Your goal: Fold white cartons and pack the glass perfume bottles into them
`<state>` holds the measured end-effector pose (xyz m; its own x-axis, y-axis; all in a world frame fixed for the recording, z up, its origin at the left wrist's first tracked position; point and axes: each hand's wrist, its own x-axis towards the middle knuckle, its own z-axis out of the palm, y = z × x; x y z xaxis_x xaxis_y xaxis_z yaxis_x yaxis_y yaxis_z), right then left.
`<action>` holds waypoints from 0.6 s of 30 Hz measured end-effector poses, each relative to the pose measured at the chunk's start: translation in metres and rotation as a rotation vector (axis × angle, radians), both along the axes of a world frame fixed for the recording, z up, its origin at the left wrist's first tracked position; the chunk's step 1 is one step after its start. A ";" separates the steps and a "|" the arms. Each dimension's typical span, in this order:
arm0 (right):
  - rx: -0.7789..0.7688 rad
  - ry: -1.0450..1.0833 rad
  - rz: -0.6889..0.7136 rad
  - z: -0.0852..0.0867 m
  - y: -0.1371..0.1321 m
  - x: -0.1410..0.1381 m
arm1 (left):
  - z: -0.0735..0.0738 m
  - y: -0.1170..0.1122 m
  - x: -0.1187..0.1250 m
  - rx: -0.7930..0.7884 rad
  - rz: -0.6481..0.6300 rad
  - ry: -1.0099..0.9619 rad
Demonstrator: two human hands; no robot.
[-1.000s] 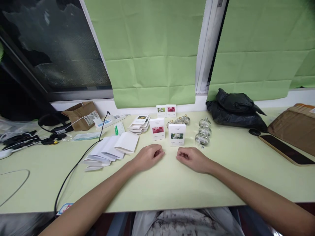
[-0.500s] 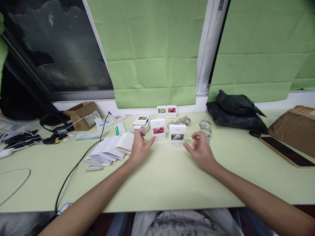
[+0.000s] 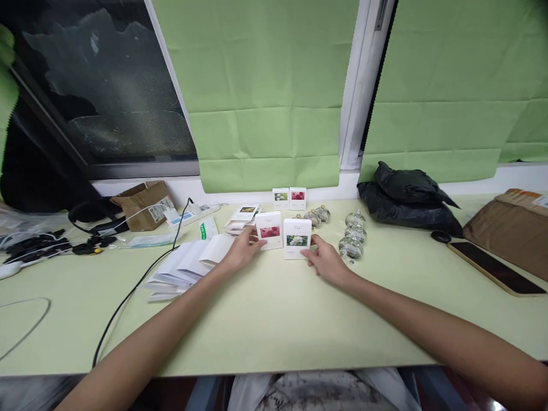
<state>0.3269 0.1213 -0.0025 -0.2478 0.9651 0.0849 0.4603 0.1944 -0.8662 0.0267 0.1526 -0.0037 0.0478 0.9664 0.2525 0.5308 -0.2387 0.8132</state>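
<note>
A small white box with a red-flower picture (image 3: pixel 270 241) stands upright in the middle of the table. My left hand (image 3: pixel 243 249) grips its left edge, with the thumb on the front and the other fingers partly hidden behind. Just right of it and slightly nearer stands another white box, with a white-flower picture (image 3: pixel 297 252). My right hand (image 3: pixel 327 260) is closed on its right side, thumb across the front. Two similar white boxes, one with white flowers (image 3: pixel 281 198) and one with red flowers (image 3: pixel 298 197), stand side by side against the wall.
Folded white papers (image 3: pixel 184 262) and a small stack of picture packets (image 3: pixel 243 217) lie left. Behind and right are glass jars with round lids (image 3: pixel 351 247). Further right are a black plastic bag (image 3: pixel 411 208), a phone (image 3: pixel 492 268) and a brown parcel (image 3: pixel 509 228). A black cable (image 3: pixel 137 282) crosses the left.
My hands have closed from beside the two front boxes onto their outer edges. The white-flower box has shifted left, nearer to the red-flower box.
</note>
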 end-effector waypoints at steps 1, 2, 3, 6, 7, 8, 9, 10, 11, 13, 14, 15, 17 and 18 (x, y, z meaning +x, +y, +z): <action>0.003 0.005 0.007 0.001 0.002 -0.004 | 0.001 -0.004 -0.006 0.000 -0.002 0.003; 0.008 0.009 0.014 0.001 0.005 -0.009 | 0.002 -0.009 -0.011 -0.001 -0.004 0.004; 0.013 0.010 0.022 0.001 0.008 -0.014 | 0.003 -0.014 -0.016 -0.003 -0.005 0.005; 0.030 0.007 0.038 0.000 0.016 -0.027 | 0.004 -0.026 -0.028 -0.005 -0.007 0.010; 0.036 0.004 0.044 0.000 0.019 -0.032 | 0.005 -0.029 -0.031 -0.003 -0.004 0.013; 0.041 0.002 0.049 -0.001 0.022 -0.037 | 0.005 -0.031 -0.033 -0.002 -0.001 0.020; 0.045 -0.001 0.054 -0.001 0.024 -0.041 | 0.005 -0.032 -0.035 -0.001 -0.001 0.029; 0.047 -0.002 0.057 -0.001 0.027 -0.046 | 0.006 -0.032 -0.037 0.000 -0.004 0.036; 0.049 -0.002 0.060 -0.001 0.029 -0.050 | 0.006 -0.031 -0.039 0.001 -0.012 0.040; 0.052 0.001 0.064 -0.001 0.033 -0.057 | 0.006 -0.029 -0.043 0.003 -0.033 0.042; 0.052 0.002 0.065 -0.001 0.034 -0.060 | 0.005 -0.028 -0.044 0.006 -0.036 0.037; 0.052 0.003 0.066 -0.001 0.035 -0.063 | 0.005 -0.027 -0.045 0.009 -0.032 0.032; 0.052 0.007 0.068 -0.001 0.037 -0.065 | 0.003 -0.026 -0.045 0.008 -0.012 0.023; 0.053 0.011 0.068 0.000 0.037 -0.066 | 0.002 -0.027 -0.043 0.006 0.001 0.016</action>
<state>0.2611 0.1579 -0.0029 -0.3110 0.9402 0.1386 0.4347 0.2704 -0.8590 -0.0167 0.1260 -0.0015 0.0506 0.9649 0.2577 0.5440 -0.2430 0.8031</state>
